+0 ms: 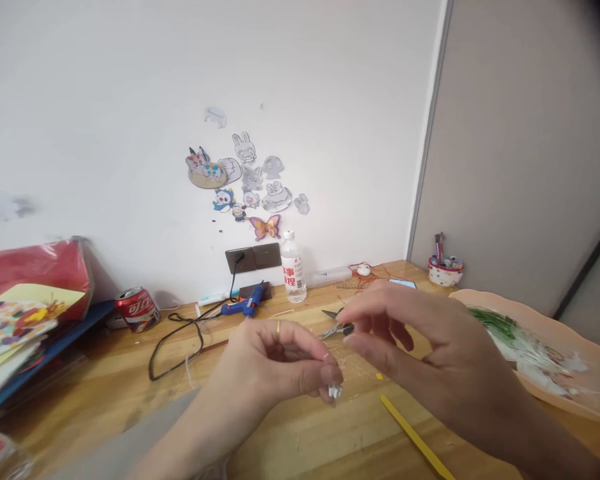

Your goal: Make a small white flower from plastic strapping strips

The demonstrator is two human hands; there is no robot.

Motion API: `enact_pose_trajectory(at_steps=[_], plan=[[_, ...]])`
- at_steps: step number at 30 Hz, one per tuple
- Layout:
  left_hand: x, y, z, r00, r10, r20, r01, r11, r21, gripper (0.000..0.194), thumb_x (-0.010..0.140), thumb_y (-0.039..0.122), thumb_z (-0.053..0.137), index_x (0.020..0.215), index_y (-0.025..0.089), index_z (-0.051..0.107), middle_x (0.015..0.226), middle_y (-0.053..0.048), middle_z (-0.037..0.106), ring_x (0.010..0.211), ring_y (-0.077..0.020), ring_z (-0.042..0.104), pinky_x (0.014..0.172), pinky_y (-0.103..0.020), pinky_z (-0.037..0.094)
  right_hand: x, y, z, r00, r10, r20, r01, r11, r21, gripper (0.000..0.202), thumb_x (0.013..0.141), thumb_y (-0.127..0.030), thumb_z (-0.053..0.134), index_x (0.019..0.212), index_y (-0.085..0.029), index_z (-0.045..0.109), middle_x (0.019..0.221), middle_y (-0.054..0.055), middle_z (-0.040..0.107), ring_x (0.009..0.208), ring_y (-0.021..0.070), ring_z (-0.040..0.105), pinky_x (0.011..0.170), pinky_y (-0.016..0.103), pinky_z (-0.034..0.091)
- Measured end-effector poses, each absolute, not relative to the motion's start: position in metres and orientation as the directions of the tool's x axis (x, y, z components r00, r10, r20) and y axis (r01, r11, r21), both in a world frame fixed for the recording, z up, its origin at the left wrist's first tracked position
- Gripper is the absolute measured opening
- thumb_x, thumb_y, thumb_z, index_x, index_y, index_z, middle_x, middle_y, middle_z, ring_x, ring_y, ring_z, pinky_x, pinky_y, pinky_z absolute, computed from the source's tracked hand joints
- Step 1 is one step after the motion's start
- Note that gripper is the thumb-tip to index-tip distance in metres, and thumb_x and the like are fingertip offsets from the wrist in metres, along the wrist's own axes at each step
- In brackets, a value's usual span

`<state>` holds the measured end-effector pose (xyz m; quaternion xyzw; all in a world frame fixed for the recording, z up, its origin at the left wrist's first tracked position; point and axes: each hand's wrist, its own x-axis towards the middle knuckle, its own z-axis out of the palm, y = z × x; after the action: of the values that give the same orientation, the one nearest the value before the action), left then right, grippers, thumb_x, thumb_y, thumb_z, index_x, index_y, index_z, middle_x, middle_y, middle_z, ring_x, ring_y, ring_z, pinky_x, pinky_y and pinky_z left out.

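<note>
My left hand, a ring on one finger, pinches a small white piece between thumb and fingertips. Most of that piece is covered by the fingers, so its kind does not show. To its right, my right hand hovers with thumb and index finger apart and nothing visible between them. Behind its fingertips lies a small metal tool with dark parts, partly hidden. A yellow strip rests on the wooden table below my right hand, and fine thread scraps lie around.
A blue glue gun, its black cable, a water bottle and a red can stand or lie toward the wall. At right is a peach tray holding green and white strands. Papers are piled at left.
</note>
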<state>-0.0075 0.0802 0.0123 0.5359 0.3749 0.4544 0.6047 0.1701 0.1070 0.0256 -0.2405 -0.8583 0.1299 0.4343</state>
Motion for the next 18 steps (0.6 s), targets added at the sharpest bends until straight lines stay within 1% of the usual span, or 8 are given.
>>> enact_pose_trajectory(at_steps=[3,6,9,11,14,16,18], plan=[[-0.0066,0.0813,0.0141,0.263,0.964,0.043,-0.170,0.002,0.985,0.007,0.064,0.008,0.071,0.061,0.015,0.068,0.054,0.005,0.069,0.050,-0.0033,0.059,0.050,-0.009,0.046,0.1729,0.1057,0.0281,-0.495,0.559,0.666,0.325,0.829,-0.454,0.003,0.077,-0.020,0.058,0.079,-0.022,0.059,0.065,-0.006,0.057,0.055,0.0059,0.049,0.049,0.016,0.037],[-0.0055,0.0809,0.0172,0.219,0.975,0.036,-0.177,0.003,0.984,0.009,0.062,0.007,0.072,0.058,0.014,0.067,0.050,0.005,0.068,0.047,-0.0036,0.059,0.048,-0.009,0.046,0.1735,0.1027,0.0287,-0.568,0.521,0.636,0.338,0.853,-0.397,0.007,0.072,-0.014,0.059,0.070,-0.021,0.059,0.061,-0.006,0.057,0.052,0.0056,0.049,0.047,0.017,0.037],[-0.0045,0.0812,0.0185,0.199,0.979,0.043,-0.190,-0.005,0.982,0.010,0.060,0.006,0.072,0.056,0.013,0.067,0.050,0.004,0.067,0.047,-0.0044,0.058,0.049,-0.011,0.047,0.1710,0.1020,0.0260,-0.595,0.488,0.639,0.374,0.871,-0.318,0.013,0.071,-0.009,0.055,0.066,-0.020,0.059,0.058,-0.006,0.056,0.049,0.0049,0.049,0.046,0.016,0.037],[-0.0041,0.0822,0.0178,0.218,0.975,0.051,-0.186,-0.010,0.983,0.011,0.059,0.006,0.072,0.055,0.013,0.066,0.050,0.004,0.067,0.047,-0.0050,0.059,0.049,-0.012,0.047,0.1685,0.1033,0.0234,-0.590,0.473,0.654,0.404,0.875,-0.267,0.016,0.071,-0.007,0.053,0.065,-0.020,0.057,0.057,-0.006,0.055,0.051,0.0050,0.049,0.047,0.016,0.037],[-0.0041,0.0833,0.0158,0.239,0.969,0.064,-0.181,-0.020,0.983,0.011,0.059,0.006,0.073,0.055,0.014,0.066,0.051,0.003,0.068,0.049,-0.0057,0.060,0.050,-0.013,0.048,0.1656,0.1059,0.0211,-0.541,0.418,0.730,0.410,0.889,-0.204,0.015,0.068,-0.006,0.050,0.061,-0.019,0.053,0.054,-0.006,0.052,0.049,0.0054,0.047,0.046,0.018,0.035],[-0.0044,0.0830,0.0151,0.223,0.972,0.074,-0.178,-0.034,0.983,0.012,0.060,0.006,0.072,0.055,0.014,0.066,0.053,0.003,0.069,0.050,-0.0058,0.060,0.051,-0.013,0.047,0.1649,0.1066,0.0216,-0.510,0.399,0.762,0.404,0.893,-0.197,0.015,0.067,-0.006,0.050,0.059,-0.019,0.050,0.053,-0.006,0.050,0.046,0.0049,0.045,0.045,0.017,0.034],[-0.0049,0.0818,0.0149,0.217,0.973,0.083,-0.181,-0.044,0.983,0.012,0.061,0.006,0.071,0.055,0.015,0.066,0.053,0.003,0.069,0.051,-0.0056,0.061,0.051,-0.012,0.047,0.1651,0.1060,0.0231,-0.515,0.422,0.746,0.414,0.885,-0.214,0.012,0.066,-0.007,0.052,0.063,-0.019,0.052,0.056,-0.006,0.052,0.047,0.0048,0.046,0.045,0.017,0.035]])
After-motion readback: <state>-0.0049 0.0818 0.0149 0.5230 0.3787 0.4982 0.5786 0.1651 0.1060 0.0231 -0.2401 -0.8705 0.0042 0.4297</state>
